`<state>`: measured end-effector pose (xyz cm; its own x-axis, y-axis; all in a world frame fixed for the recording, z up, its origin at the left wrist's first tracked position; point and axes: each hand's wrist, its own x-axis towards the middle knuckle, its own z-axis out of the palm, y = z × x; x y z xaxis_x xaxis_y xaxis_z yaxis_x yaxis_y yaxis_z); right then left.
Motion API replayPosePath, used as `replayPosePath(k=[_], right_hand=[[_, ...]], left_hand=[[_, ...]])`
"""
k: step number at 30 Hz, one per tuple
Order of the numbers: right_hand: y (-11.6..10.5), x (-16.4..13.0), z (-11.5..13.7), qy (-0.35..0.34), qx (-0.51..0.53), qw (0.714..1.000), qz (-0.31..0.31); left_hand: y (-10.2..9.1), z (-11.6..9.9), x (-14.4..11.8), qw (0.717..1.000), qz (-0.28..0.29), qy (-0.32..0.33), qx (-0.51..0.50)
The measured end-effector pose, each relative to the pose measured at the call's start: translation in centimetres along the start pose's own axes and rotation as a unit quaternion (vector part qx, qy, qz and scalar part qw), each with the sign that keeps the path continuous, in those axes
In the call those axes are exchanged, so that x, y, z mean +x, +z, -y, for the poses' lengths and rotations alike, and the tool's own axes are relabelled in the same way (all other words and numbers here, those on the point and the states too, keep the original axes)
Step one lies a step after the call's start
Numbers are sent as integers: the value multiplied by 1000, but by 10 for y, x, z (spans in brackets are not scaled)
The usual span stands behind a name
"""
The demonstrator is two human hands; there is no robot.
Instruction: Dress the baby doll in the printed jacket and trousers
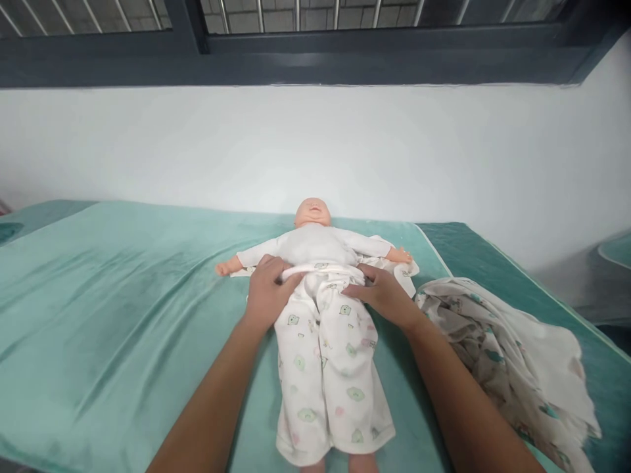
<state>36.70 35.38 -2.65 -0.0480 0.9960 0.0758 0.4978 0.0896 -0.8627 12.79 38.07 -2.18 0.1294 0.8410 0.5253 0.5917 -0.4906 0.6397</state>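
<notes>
At the bottom centre of the frame the doll's lower legs [362, 463] show briefly under the trouser hems before the edge cuts them off; the feet are out of the picture. Both of the person's forearms also run out through the bottom edge. The white printed trousers [323, 355] lie down the lower centre, on the doll [313, 213], which is on its back with its head toward the middle of the frame.

At the centre, left of the waistband, the left hand [269, 287] holds the trouser edge, thumb on top of the cloth; its other fingertips are hard to make out. Opposite, right of the waistband, the right hand [382, 293] grips likewise, with some fingers hidden behind the fabric.

A crumpled printed cloth [513, 361] fills the lower right, partly covered by the right forearm. Its folds hide its shape.

Above the waistband, the doll's white top [313, 244] reaches out along both spread arms. Another pale cloth [408, 270] shows beneath, mostly covered by the body. The green sheet [123, 295] spreads across the left, wrinkled.

Beyond stands a white wall [315, 144]; at the top, a dark window frame [315, 62] and metal bars [298, 16] are cropped.
</notes>
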Motion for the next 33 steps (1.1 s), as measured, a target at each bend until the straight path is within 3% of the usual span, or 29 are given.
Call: replayPosePath(k=[6,10,13,17,26,29,33], right_hand=[[12,-6,10,-4,-87,992,-89],[25,-13,7,-31,-75,984,-162],[33,-16,2,-74,-60,977,-189],[34,-26,-1,-97,-45,980,-168],[46,-93,-3,-92,-60,984,-141],[47,-87,0,-64,-22,989,-130],[44,-57,1,-57,1,990,-130]], left_hand=[[-19,-13,-70,998,43,-27,-34],[-22,-13,-85,988,88,-82,-99],[-21,-12,-85,981,97,-105,-130],[-18,-11,-83,982,105,-97,-125],[-9,-7,-69,990,99,-27,-96],[-3,-2,-57,993,87,-1,-78],[6,6,-41,997,52,19,-61]])
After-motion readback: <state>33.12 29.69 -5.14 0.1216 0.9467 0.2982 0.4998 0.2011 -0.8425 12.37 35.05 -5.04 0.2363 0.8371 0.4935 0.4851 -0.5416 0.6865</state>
